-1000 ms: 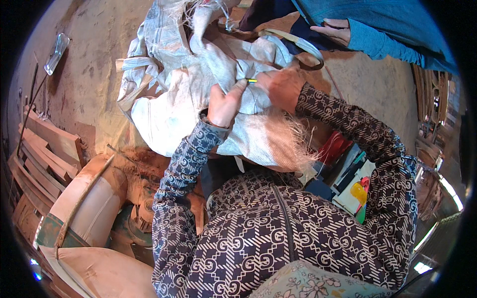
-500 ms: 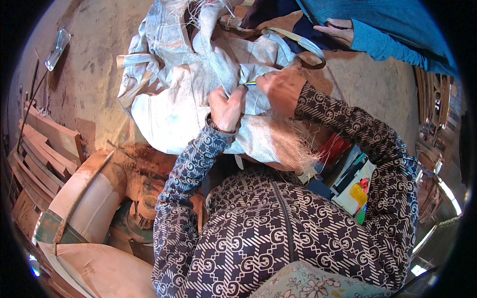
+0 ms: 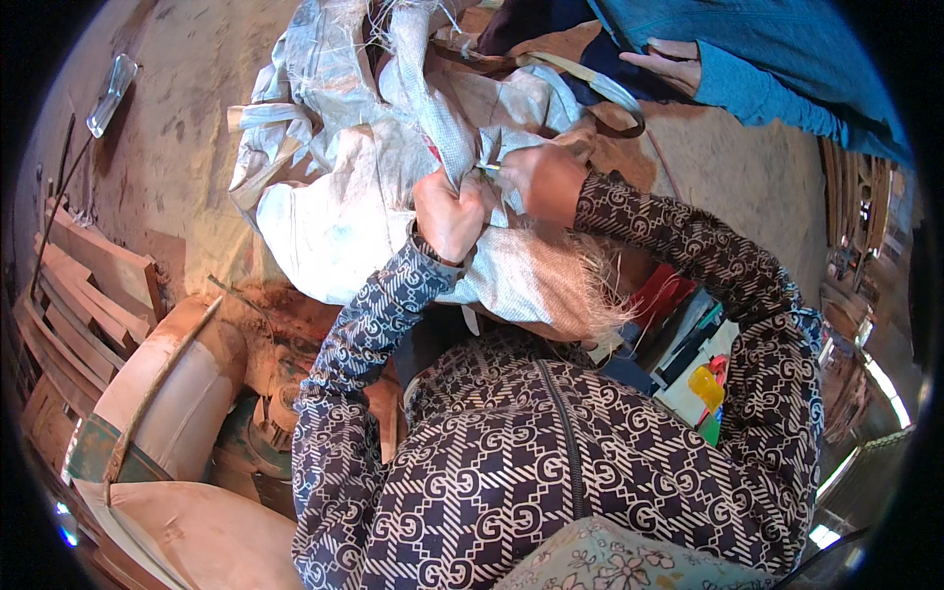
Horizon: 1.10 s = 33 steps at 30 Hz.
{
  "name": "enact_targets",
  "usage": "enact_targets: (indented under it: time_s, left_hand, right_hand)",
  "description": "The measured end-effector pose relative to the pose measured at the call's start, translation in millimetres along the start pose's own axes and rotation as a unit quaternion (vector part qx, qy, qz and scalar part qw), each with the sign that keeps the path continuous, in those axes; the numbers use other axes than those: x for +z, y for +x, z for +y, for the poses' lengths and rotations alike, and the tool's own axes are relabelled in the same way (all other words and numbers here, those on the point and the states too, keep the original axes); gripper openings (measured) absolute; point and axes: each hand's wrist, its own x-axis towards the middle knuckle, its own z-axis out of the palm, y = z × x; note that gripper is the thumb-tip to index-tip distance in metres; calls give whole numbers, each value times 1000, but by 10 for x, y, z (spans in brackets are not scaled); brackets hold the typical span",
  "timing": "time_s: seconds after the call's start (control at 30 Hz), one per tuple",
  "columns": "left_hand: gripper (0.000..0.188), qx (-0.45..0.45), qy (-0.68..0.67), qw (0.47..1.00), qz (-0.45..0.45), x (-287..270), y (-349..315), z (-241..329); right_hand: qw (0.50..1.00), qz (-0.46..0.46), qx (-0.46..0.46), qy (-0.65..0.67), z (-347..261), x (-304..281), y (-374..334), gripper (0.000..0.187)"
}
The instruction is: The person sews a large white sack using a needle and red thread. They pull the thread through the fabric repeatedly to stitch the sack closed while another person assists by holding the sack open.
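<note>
Since the first earlier frame, the left hand [image 3: 450, 213] has gone from thumb stretched out to a rolled-in fist, slightly lower; the right hand [image 3: 544, 184] has edged left, and less of the small slim white-and-yellow item [image 3: 489, 166] shows between them. A red bit [image 3: 433, 151] now peeks out just above the left fist.

From where I stand: large dirty-white woven plastic sack [image 3: 329, 231], crumpled, frayed threads at top and lower right, filling the upper middle of the frame. Left fingers closed, gripping a twisted fold of it at centre. Right fingers curled, blurred; they seem pinched on the slim item's end, exact grip can't tell. Item lies against the sack, just right of the left fist. Both arms wear a dark jacket [image 3: 472, 452] with pale all-over pattern and a front zip.

Upper right: a co-worker's hand [image 3: 669, 65], fingers loosely extended, out of a blue sleeve [image 3: 752, 88], apart from the sack. Pale webbing loop [image 3: 610, 88] just below it. Right of centre, low: yellow plastic piece [image 3: 705, 386] beside red and green bits. Left edge: stacked brown wooden planks [image 3: 84, 295]. Lower left: dusty cream curved panel [image 3: 162, 398] with a thin stick [image 3: 157, 393] along it.
</note>
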Motion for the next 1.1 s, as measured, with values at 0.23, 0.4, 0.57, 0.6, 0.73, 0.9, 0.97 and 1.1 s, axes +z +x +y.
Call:
enact_targets:
  time_s: [0.23,0.4,0.57,0.6,0.73,0.9,0.97,1.1]
  left_hand:
    - [13,27,20,999,1,45,-19,-28]
    - [15,50,55,997,-16,-18,16,-8]
    - [15,64,41,997,-19,-42,46,42]
    - [15,63,31,997,-21,-37,42,60]
    - [15,51,64,996,-22,-40,55,-36]
    - [12,-62,-83,991,-84,-3,143,-89]
    - [15,-105,-203,971,-72,94,254,-85]
    - [25,-204,-378,899,-88,363,590,268]
  right_hand:
    - [996,-17,-24,81,131,-12,86,14]
    - [691,-51,130,709,14,311,-113,14]
    - [859,35,76,505,93,379,-63,14]
    - [949,82,-10,306,148,402,-10,14]
    - [997,-8,67,-26,-54,23,41,12]
    - [957,212,-196,41,359,233,104,9]
    - [960,69,46,269,370,112,24,17]
    - [956,125,112,242,467,-221,-214,21]
